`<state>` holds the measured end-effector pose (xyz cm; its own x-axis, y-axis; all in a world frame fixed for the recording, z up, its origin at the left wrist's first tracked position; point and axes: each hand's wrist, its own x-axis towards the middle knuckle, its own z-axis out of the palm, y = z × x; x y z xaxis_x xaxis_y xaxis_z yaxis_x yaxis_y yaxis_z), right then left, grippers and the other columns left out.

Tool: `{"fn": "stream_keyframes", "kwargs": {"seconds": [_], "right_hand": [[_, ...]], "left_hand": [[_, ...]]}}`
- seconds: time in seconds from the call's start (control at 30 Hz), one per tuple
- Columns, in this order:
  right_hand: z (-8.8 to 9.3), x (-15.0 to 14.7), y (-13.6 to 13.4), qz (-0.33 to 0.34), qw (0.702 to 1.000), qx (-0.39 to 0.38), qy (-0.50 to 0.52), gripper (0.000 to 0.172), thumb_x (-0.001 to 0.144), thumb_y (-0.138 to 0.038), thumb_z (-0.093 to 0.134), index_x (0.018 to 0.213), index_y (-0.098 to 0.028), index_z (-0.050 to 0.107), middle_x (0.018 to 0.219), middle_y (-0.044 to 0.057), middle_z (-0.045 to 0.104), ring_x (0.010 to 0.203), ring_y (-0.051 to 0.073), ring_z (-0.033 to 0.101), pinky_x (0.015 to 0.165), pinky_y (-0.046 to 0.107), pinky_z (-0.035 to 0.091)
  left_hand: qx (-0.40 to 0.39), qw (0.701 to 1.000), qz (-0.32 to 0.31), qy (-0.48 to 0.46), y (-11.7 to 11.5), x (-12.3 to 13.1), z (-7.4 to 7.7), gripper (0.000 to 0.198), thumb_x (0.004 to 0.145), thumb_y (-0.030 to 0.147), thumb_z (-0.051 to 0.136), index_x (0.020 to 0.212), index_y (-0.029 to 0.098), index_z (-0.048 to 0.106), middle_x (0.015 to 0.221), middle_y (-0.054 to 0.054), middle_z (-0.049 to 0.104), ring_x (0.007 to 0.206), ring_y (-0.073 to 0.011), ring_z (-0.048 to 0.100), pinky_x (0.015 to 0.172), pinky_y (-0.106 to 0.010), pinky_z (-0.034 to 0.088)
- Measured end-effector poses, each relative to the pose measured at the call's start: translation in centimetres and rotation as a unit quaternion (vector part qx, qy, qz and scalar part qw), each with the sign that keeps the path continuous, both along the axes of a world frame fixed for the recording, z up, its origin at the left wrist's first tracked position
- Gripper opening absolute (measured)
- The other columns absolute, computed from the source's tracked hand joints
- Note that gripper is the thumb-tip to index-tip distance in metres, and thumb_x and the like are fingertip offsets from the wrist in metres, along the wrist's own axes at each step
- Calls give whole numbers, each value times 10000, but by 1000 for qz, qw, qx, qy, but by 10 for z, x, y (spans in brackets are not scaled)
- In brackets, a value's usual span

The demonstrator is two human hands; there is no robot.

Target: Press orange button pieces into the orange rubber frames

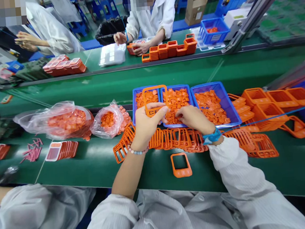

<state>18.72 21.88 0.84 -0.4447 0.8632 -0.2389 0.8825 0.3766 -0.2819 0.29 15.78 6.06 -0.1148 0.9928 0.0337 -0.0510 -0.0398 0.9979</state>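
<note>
Orange rectangular plastic frame (153, 87) up in the left hand (146, 124), fingers closed on its lower edge, right above the first blue plastic tray (137, 94)! The right hand (193, 120) is pinched narrow over the middle blue tray (175, 87), down in a heap of small orange plastic pieces (175, 101); anything in that pinch, can't tell. All three trays sit loaded, a row of frames (165, 139) crowds the wrists, and the green conveyor belt (221, 172) lies open nearer in, around one lone frame (173, 166).

your left hand (147, 127) hides the lower part of the orange frame (144, 101); the orange pieces (176, 101) in the blue tray (176, 86) are too small to tell.
</note>
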Motion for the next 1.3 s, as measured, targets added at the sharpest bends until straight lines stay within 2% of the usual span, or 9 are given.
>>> {"fn": "stream_keyframes", "kwargs": {"seconds": [0.13, 0.27, 0.5, 0.7, 0.83, 1.13, 1.3], "right_hand": [[0, 5, 3, 2, 1000, 6, 14, 327, 899, -132, 515, 1060, -230, 781, 1087, 65, 771, 1019, 251, 692, 836, 316, 483], [1, 6, 1, 9, 1000, 5, 2, 354, 905, -129, 505, 1109, -227, 776, 1125, 77, 765, 1049, 265, 688, 863, 332, 482], [2, 5, -2, 5, 1000, 0, -15, 335, 900, -147, 528, 1110, -262, 763, 1084, 86, 763, 1011, 258, 694, 819, 321, 474], [1, 8, -1, 27, 999, -24, 12, 343, 882, -121, 482, 1113, -230, 711, 1089, 57, 760, 964, 214, 688, 712, 271, 422], [0, 7, 0, 26, 999, -33, 10, 346, 881, -135, 487, 1149, -227, 685, 1109, 61, 755, 982, 219, 685, 709, 279, 409], [-5, 10, 4, 35, 999, -20, 6, 239, 864, -147, 567, 1061, -222, 680, 1065, 54, 755, 935, 227, 687, 662, 285, 374], [-6, 10, 6, 26, 998, -29, 50, 250, 828, -78, 565, 986, -201, 716, 1000, 67, 764, 884, 223, 687, 689, 292, 409]], "left_hand": [[-8, 1000, -4, 7, 1, 0, 0, 266, 799, 376, 767, 938, 154, 719, 552, 10, 660, 520, -114, 638, 521, -218, 476], [-17, 1000, -8, 18, 5, 1, -3, 248, 785, 358, 774, 912, 152, 718, 552, 9, 658, 479, -99, 607, 485, -209, 438], [-16, 999, -16, 26, 9, 1, -10, 270, 782, 359, 771, 934, 141, 724, 538, 3, 654, 486, -105, 613, 480, -203, 434], [-27, 999, -13, 29, 11, 2, -13, 275, 765, 358, 786, 931, 146, 731, 568, -8, 678, 477, -103, 610, 467, -203, 438], [-28, 999, -14, 26, 11, 3, -12, 272, 754, 340, 791, 927, 139, 732, 597, -19, 695, 477, -96, 604, 463, -197, 433], [-23, 999, -18, 45, 13, 4, -17, 281, 767, 364, 778, 936, 144, 733, 566, -6, 680, 476, -100, 606, 465, -192, 438], [-30, 998, -15, 51, 13, 4, -16, 273, 769, 362, 771, 934, 148, 731, 550, -2, 671, 475, -104, 611, 465, -193, 444]]}}
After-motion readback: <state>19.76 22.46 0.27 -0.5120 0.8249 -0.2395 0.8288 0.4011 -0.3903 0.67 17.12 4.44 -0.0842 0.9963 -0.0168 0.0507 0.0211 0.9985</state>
